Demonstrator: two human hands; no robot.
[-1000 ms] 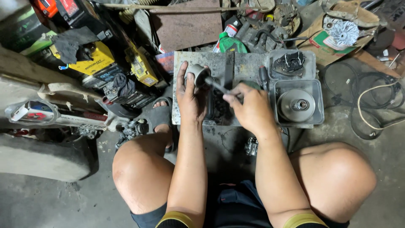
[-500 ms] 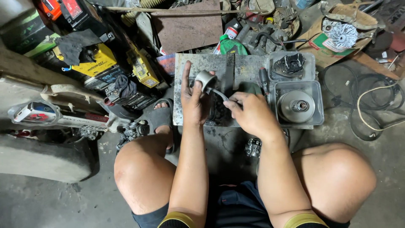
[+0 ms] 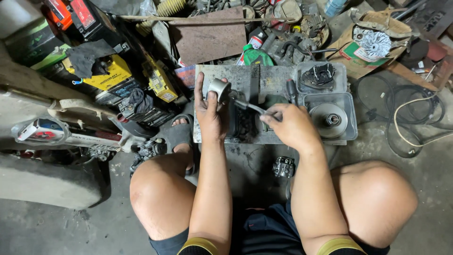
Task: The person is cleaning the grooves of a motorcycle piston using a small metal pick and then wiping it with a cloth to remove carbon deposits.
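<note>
My left hand (image 3: 210,113) holds a small round metal cylinder part (image 3: 220,89) above a grey metal work slab (image 3: 245,75), index finger stretched up beside it. My right hand (image 3: 290,125) grips a thin metal tool (image 3: 249,106) whose tip points left into the cylinder's side. Both hands hover over a dark greasy patch on the slab, between my bare knees.
A clear plastic tray (image 3: 351,118) with a round metal pulley stands right of my hand, a second tray (image 3: 340,71) with a black part behind it. Yellow batteries (image 3: 113,73), a rusty plate (image 3: 210,40), coiled cables (image 3: 410,123) and a small engine part (image 3: 283,166) lie around.
My left hand has lifted the metal cylinder up and turned it; my right hand moved right and now pokes the thin tool into it.
</note>
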